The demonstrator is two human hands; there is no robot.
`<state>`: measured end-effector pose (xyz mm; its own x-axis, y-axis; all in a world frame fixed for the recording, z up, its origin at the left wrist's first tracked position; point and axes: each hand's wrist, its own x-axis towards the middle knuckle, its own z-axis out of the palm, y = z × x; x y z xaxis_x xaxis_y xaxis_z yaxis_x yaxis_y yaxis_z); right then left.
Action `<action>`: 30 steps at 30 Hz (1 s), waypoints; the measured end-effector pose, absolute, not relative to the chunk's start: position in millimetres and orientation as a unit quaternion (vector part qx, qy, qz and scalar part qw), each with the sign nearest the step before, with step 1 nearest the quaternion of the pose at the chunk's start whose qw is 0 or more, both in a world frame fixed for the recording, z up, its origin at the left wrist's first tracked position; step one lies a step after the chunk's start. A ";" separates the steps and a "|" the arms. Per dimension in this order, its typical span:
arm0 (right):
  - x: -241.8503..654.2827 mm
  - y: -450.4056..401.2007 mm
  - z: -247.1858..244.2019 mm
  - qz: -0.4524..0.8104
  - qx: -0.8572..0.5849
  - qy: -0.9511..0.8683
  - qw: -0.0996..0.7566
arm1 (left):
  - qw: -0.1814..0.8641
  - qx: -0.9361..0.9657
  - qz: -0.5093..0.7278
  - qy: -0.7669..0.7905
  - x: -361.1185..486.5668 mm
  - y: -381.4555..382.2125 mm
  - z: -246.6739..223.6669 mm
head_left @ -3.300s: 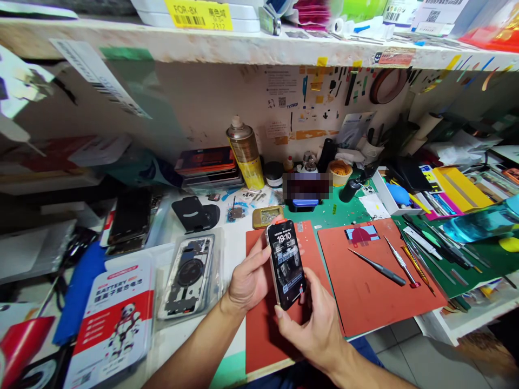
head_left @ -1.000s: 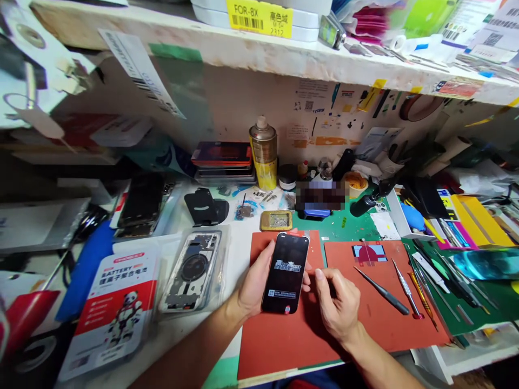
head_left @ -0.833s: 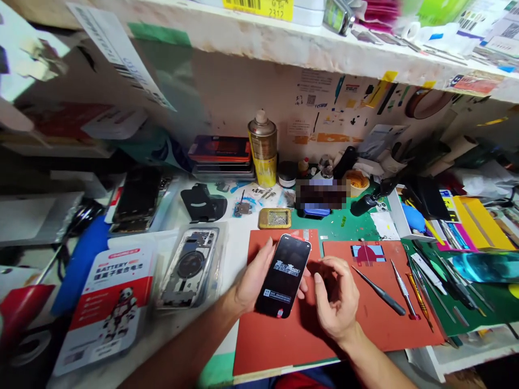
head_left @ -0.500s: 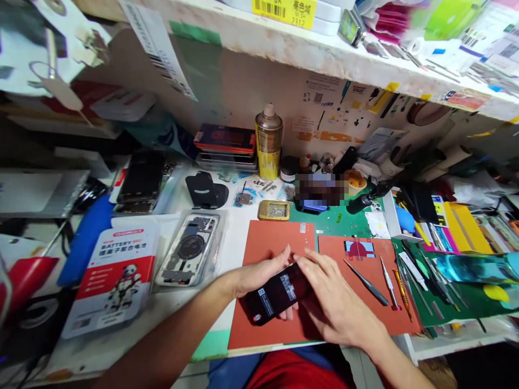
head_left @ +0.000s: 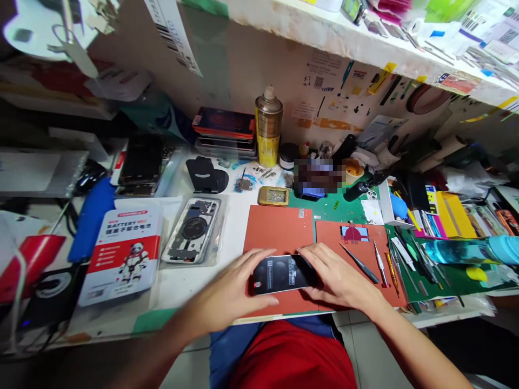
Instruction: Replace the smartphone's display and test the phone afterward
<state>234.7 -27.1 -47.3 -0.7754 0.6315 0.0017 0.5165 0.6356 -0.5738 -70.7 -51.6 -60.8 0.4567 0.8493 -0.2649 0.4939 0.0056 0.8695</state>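
- Phone (head_left: pixel 284 274) lies sideways, screen up, on near edge of the left red mat (head_left: pixel 279 232), at 6 o'clock on the table (head_left: pixel 231 227); both hands pin it at the ends.
- Left hand (head_left: pixel 231 292): fingers spread flat, tips on the phone's left end, thumb under near edge – more a brace than a full grasp.
- Right hand (head_left: pixel 336 275): fingers curled over right end, gripping it.
- Judging progress: phone looks closed, glass on, screen shows labels; no tool in hand – opening not yet started, or reassembly done; can't tell which.
- Materials: phone = glossy black glass, rounded corners, pale metal rim. Mat = matte rubbery, flat.
- At 3 o'clock, slim metal tools (head_left: pixel 379 265) on right mat. At 9 o'clock, bare phone frame (head_left: pixel 194 229) in clear plastic tray.
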 end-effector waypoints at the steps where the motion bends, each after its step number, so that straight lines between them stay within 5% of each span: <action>1: 234.9 -25.9 -48.2 0.288 -0.314 -0.899 0.102 | 0.460 0.713 0.179 0.498 -71.5 -62.6 -67.0; 7: 232.1 -15.3 -48.0 0.312 -0.298 -0.897 0.095 | 0.275 0.790 0.231 0.497 -65.4 -88.5 -97.7; 30: 245.6 -11.0 -47.4 0.385 -0.327 -0.860 0.073 | 0.278 0.791 0.214 0.501 -77.3 -92.7 -94.2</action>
<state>245.6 -11.0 -47.4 -0.7750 0.6190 -0.1271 0.5072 0.4893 -0.7095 -77.3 -92.7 -94.2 0.4062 0.9118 0.0601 0.6732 -0.3431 0.6551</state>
